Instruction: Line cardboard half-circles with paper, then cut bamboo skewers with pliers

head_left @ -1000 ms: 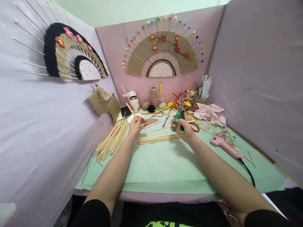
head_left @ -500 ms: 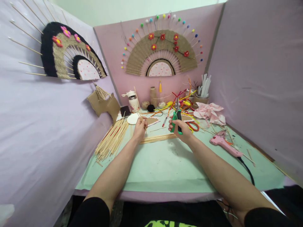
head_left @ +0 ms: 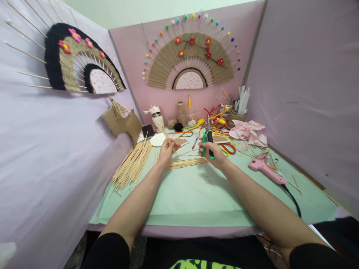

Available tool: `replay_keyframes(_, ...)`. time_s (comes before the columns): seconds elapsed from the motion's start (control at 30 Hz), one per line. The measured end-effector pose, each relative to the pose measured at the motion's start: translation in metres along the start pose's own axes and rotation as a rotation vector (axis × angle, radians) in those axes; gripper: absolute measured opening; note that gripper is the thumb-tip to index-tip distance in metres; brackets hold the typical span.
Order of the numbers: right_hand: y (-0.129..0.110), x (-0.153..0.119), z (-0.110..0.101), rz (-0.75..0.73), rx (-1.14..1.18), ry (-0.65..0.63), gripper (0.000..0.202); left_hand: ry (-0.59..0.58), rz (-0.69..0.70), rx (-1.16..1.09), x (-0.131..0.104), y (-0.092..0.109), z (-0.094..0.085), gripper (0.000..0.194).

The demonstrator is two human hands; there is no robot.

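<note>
My left hand is closed around a few thin wooden sticks, which tilt up and to the left. In my right hand are pruning shears with green and black handles, their blades pointing up. The two hands are apart over the middle of the table. Just below them a row of long sticks lies crosswise. A large pile of sticks is spread to the left of my left hand.
On the right lies a pink glue gun with a black cord. Crumpled pink cloth, a jar, a twine spool and colored pipe cleaners stand or lie behind. Decorated fans hang on the walls.
The sticks in my left hand have tilted further left, and its fingers reach more to the right. The shears have shifted slightly left.
</note>
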State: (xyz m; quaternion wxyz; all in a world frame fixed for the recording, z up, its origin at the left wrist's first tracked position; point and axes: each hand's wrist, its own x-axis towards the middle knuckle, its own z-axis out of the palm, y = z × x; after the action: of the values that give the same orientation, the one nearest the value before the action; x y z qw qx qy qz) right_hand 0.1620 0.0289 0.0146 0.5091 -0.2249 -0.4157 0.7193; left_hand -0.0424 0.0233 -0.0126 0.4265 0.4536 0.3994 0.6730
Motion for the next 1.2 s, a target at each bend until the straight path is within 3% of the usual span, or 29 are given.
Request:
replay_keyframes(0.13, 0.000, 0.000, 0.000, -0.003, 0.000, -0.001, 0.039, -0.082, -0.139, 0.092, -0.002, -0.005, -0.001, 0.027)
replay_keyframes(0.27, 0.000, 0.000, 0.000, -0.010, -0.012, 0.002, 0.038, -0.095, -0.191, 0.199, -0.003, -0.011, -0.005, 0.026)
replay_keyframes(0.57, 0.000, 0.000, 0.000, -0.002, -0.016, 0.005, 0.040, -0.075, -0.127, 0.752, 0.003, 0.001, -0.025, 0.023)
replay_keyframes(0.87, 0.001, 0.000, 0.000, 0.008, -0.022, 0.005, 0.041, -0.041, -0.065, 0.834, 0.002, 0.010, -0.022, 0.021)
replay_keyframes(1.2, 0.003, 0.000, 0.000, 0.000, -0.035, -0.020, 0.040, -0.085, -0.032, 0.876, 0.003, 0.003, -0.024, 0.017)
